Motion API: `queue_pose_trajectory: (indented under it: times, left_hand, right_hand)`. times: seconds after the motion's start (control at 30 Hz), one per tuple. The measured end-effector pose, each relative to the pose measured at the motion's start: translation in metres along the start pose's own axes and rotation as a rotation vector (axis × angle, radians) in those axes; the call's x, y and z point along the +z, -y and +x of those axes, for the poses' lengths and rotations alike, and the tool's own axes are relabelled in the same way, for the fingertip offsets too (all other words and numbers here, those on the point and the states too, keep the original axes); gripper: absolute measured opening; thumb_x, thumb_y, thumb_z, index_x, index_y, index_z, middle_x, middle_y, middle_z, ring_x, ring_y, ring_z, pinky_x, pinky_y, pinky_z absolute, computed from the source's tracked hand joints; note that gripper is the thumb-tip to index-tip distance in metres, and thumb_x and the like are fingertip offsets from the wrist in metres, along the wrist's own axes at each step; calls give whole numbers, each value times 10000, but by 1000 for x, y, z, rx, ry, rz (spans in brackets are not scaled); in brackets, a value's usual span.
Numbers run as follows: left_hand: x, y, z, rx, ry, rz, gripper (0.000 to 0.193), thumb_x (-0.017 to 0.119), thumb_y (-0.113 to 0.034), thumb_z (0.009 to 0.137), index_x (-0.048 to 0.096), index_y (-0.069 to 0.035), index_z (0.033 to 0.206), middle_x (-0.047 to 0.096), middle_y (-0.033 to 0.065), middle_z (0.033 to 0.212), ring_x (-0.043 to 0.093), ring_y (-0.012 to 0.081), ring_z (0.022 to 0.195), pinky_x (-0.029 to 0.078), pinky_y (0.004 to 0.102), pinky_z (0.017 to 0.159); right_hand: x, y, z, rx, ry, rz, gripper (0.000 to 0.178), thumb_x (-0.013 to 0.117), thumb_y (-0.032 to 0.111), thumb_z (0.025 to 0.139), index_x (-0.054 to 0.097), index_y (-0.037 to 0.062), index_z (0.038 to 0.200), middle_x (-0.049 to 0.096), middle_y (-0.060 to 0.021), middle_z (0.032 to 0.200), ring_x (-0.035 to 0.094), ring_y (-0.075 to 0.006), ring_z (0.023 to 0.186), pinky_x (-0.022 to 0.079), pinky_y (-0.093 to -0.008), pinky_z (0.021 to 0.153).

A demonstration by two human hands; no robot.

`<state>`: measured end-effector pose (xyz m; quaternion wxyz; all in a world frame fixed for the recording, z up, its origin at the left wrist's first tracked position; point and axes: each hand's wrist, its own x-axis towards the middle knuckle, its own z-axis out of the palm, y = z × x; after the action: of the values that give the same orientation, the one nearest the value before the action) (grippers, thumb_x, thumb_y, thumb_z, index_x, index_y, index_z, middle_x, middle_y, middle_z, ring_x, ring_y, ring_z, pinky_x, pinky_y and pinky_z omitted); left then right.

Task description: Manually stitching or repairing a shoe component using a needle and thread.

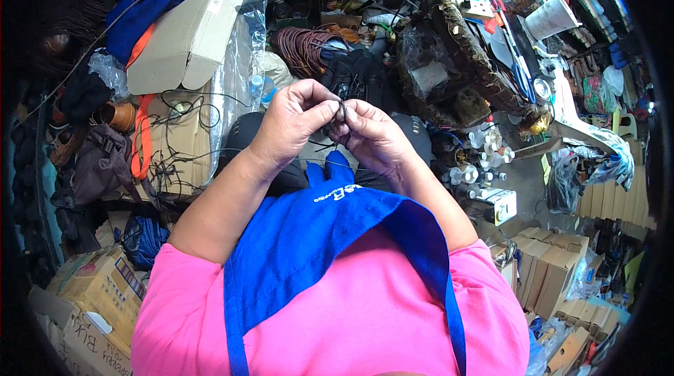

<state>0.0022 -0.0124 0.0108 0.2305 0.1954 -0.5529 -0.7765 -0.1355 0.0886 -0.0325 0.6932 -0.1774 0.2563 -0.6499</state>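
Note:
In front of my chest, my left hand (298, 117) and my right hand (375, 134) meet with fingertips nearly touching. Both pinch a thin dark cord (342, 108), bunched small between the fingers; whether it is knotted there I cannot make out. Loose dark ends hang below the fingers. The lower fingers of each hand are curled and partly hidden. Beneath my hands lies the blue apron (302, 235) over my lap, worn over a pink shirt.
A cardboard piece (189, 39) and tangled black cords (175, 144) lie at left. Ahead is a coil of brown cord (305, 49). At right stand a cluttered rough-edged container (449, 46), small bottles (470, 172) and stacked cardboard boxes (547, 264). Another carton (98, 292) stands near left.

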Motion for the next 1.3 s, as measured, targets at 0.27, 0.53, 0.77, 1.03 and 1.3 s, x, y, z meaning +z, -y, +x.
queue_pose_trajectory:
  times: [0.27,0.53,0.77,1.03,1.3]
  left_hand:
    - [3,10,0,28,-65,-123,36,581,-38,837,582,-12,862,624,48,819,580,97,751,461,239,720]
    - [-2,3,0,-72,-79,-134,209,583,-63,855,610,16,1046,644,68,863,605,129,777,483,266,767]
    - [-2,-1,1,-87,0,-59,168,604,-65,843,626,15,990,648,66,839,606,122,777,478,256,746]
    - [-5,6,-1,50,-125,152,75,622,-59,842,618,-6,896,640,44,807,587,85,752,461,222,715]
    - [-2,0,-1,150,-135,568,79,637,-69,824,632,7,848,583,35,787,543,91,736,436,229,683]
  right_hand:
    - [1,-7,3,-98,29,36,179,637,217,845,583,71,935,569,-1,795,511,-100,749,396,-256,731]
    - [-2,0,1,21,65,137,217,646,244,836,581,65,939,581,-1,821,515,-92,725,409,-278,721]
    - [-4,1,0,32,41,30,251,646,259,839,588,43,953,600,-7,895,538,-82,755,428,-273,741]
    - [-5,14,-4,-46,-139,-296,396,591,351,873,593,25,1099,614,-35,977,555,-116,845,430,-267,792]
    - [17,31,-5,-369,-268,-1011,205,682,130,791,666,21,963,626,-46,870,569,-108,777,457,-244,707]
